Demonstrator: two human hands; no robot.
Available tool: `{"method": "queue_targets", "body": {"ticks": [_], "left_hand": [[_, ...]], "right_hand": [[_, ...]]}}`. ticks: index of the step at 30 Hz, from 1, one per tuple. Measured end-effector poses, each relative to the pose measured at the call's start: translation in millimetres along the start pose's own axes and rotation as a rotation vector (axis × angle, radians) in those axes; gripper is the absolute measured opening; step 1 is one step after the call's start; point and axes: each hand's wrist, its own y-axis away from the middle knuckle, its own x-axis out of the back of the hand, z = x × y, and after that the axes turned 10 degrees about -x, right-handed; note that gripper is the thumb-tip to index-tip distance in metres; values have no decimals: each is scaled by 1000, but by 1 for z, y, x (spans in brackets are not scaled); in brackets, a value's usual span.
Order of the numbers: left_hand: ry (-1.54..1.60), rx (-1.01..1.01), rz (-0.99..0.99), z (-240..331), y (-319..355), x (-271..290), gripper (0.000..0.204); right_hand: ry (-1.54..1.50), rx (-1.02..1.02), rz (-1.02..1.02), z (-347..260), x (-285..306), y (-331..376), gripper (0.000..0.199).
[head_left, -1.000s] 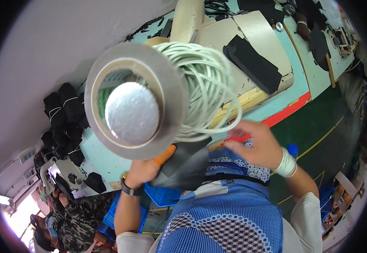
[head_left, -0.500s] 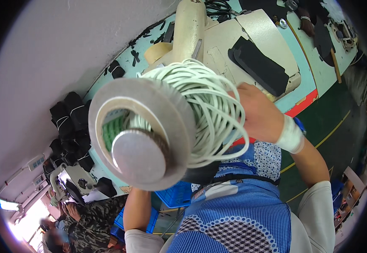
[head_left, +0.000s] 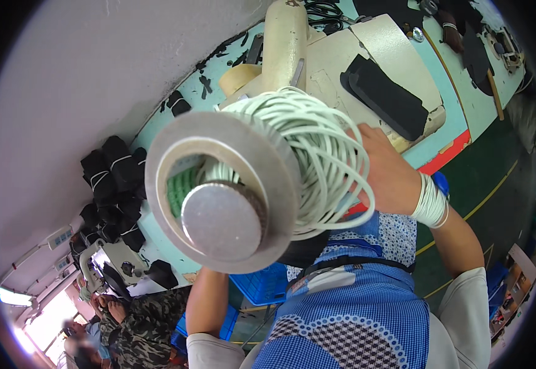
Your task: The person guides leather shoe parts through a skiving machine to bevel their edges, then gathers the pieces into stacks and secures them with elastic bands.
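A metal wheel with a round knob (head_left: 223, 220) fills the middle of the view. Many white elastic loops (head_left: 332, 160) hang around its right side, on the machine. My right hand (head_left: 389, 165) is just right of these loops, its fingertips hidden behind them and the machine, so its grip does not show. Several white bands (head_left: 431, 202) circle my right wrist. My left forearm (head_left: 207, 301) rises from below, and the left hand is hidden behind the metal wheel. A flat black fabric piece (head_left: 386, 98) lies on the cream machine bed (head_left: 329, 64), beyond my right hand.
Black bundles tied with white bands (head_left: 118, 161) lie on the pale blue table (head_left: 164, 246) at the left. A roll of tape (head_left: 237, 79) and scissors (head_left: 335, 18) are at the back. Blue crates (head_left: 258, 286) stand below. A person in a camouflage sleeve (head_left: 148, 313) works at lower left.
The whole view has shifted slightly, so the machine and table appear farther right. My right hand, blurred before, now looks sharper and stays beside the white loops.
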Motion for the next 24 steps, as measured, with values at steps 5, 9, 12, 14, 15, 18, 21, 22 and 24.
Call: {"method": "queue_targets", "body": {"ticks": [5, 9, 12, 14, 15, 18, 21, 22, 24], "left_hand": [[488, -169, -24, -24, 30, 22, 25], [651, -320, 354, -28, 45, 23, 41], [140, -70, 169, -17, 18, 12, 25], [120, -65, 68, -24, 2, 6, 23], [146, 61, -38, -11, -5, 7, 21], [318, -8, -96, -2, 10, 17, 19], [499, -115, -17, -21, 37, 27, 18], [286, -124, 131, -36, 41, 34, 18], [173, 17, 243, -31, 35, 34, 16]], "right_hand": [[-481, -460, 89, 0, 30, 39, 19], [-368, -268, -140, 25, 53, 37, 14], [-245, 6, -90, 18, 21, 15, 15], [-90, 108, 20, 10, 7, 6, 17], [-69, 43, 12, 11, 1, 6, 20], [-223, -132, 42, 8, 9, 18, 26], [-264, -318, -70, 19, 48, 38, 21], [-310, -264, -148, 23, 57, 37, 17], [-354, -211, -216, 25, 57, 33, 14]]}}
